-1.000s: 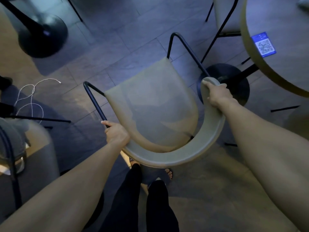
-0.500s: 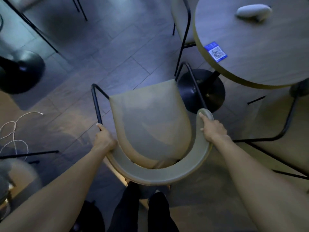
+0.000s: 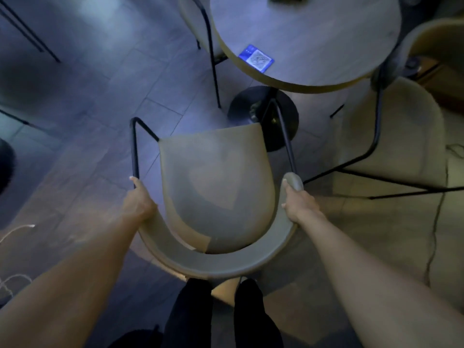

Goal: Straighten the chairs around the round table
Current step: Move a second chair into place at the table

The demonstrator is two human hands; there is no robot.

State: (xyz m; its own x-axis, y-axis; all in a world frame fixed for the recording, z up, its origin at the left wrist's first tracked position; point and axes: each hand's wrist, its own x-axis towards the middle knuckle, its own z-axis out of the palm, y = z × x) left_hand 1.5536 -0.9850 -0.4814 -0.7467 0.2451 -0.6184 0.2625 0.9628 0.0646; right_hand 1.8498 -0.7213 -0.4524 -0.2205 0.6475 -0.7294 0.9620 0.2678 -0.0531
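Observation:
A beige chair [image 3: 216, 177] with a curved backrest and black metal arms stands in front of me, its seat facing the round wooden table [image 3: 308, 38]. My left hand [image 3: 138, 202] grips the left end of the backrest where the black arm meets it. My right hand [image 3: 298, 204] grips the right end of the backrest. The chair's front edge sits just short of the table's black round base [image 3: 241, 109]. A second beige chair [image 3: 391, 136] stands to the right of the table, and a third chair [image 3: 198, 28] is tucked at the table's left side.
A blue sticker with a code [image 3: 256, 57] lies on the tabletop near its edge. A white cable [image 3: 15, 232] lies on the tiled floor at the left. Thin black legs of other furniture [image 3: 30, 38] cross the upper left. My dark-trousered legs [image 3: 216, 315] stand right behind the chair.
The chair has turned and shifted toward the table, its seat now pointing at the table base. Both hands keep their grip on the backrest ends. More of the table and right chair show.

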